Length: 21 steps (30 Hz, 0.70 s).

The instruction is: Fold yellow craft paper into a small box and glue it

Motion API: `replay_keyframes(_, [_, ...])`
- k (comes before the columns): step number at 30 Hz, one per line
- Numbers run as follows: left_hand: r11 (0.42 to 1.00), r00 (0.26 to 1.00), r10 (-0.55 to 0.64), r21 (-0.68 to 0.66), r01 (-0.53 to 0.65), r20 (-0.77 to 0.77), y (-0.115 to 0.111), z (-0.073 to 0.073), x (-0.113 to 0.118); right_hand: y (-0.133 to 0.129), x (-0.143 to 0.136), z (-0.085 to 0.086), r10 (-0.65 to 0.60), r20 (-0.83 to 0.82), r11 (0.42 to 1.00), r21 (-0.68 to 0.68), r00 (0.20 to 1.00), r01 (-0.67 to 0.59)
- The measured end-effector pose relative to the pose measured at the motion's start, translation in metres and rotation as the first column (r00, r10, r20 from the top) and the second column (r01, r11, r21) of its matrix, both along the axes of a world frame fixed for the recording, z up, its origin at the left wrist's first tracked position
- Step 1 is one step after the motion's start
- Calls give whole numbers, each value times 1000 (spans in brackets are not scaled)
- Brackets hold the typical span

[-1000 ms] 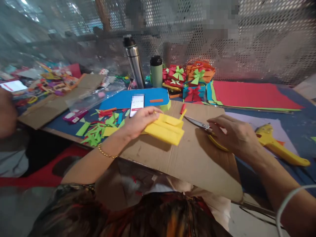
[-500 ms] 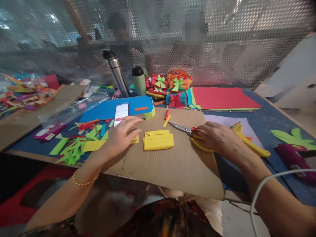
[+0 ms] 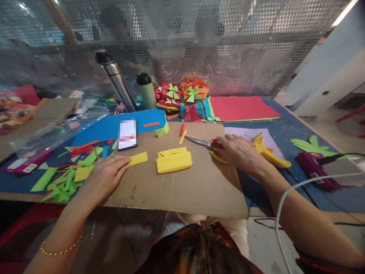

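Observation:
On the cardboard sheet [image 3: 182, 190] lies a folded yellow paper packet [image 3: 174, 160]. To its left, my left hand [image 3: 107, 173] has its fingers closed at the near end of a yellow paper strip [image 3: 139, 158]. My right hand [image 3: 239, 152] is wrapped round the handles of the scissors [image 3: 199, 140], which lie low over the cardboard with the blades pointing left. Small red [image 3: 183, 129] and yellow [image 3: 183, 137] paper strips rest just beyond the blade tips. A small green folded paper piece [image 3: 162, 130] stands farther back.
Green paper scraps [image 3: 64, 186] pile at the left, near a phone [image 3: 127, 133]. Behind stand a steel flask [image 3: 116, 80], a green bottle [image 3: 147, 91] and small paper bags with bows [image 3: 194, 91]. Coloured sheets [image 3: 242, 108], a yellow glue gun [image 3: 269, 152] and a white cable [image 3: 281, 213] are at the right.
My left hand has moved left and down from near the phone to the yellow strip, closing on its end. My right hand stays on the scissors. The view has shifted to the right.

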State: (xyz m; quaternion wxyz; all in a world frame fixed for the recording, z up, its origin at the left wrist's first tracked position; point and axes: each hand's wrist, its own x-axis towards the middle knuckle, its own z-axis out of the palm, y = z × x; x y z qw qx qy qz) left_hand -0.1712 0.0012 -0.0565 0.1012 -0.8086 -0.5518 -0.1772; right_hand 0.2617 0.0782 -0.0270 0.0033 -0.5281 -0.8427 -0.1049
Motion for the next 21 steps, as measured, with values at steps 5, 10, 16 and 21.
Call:
replay_keyframes(5, [999, 999, 11, 48, -9, -47, -3, 0, 14, 14, -6, 0, -107, 8, 989, 100, 994, 106])
replay_keyframes(10, [998, 999, -11, 54, 13, -46, -14, 1, 14, -7, -24, 10, 236, -110, 955, 211, 966, -209])
replay_keyframes(16, [997, 998, -21, 77, 25, -55, -29, 5, 13, -38, -67, 9, 527, -60, 849, 74, 848, -523])
replay_keyframes(21, [1000, 994, 1, 24, 2, -109, -33, 5, 12, -23, -97, 8, 368, 14, 929, 21, 930, -368])
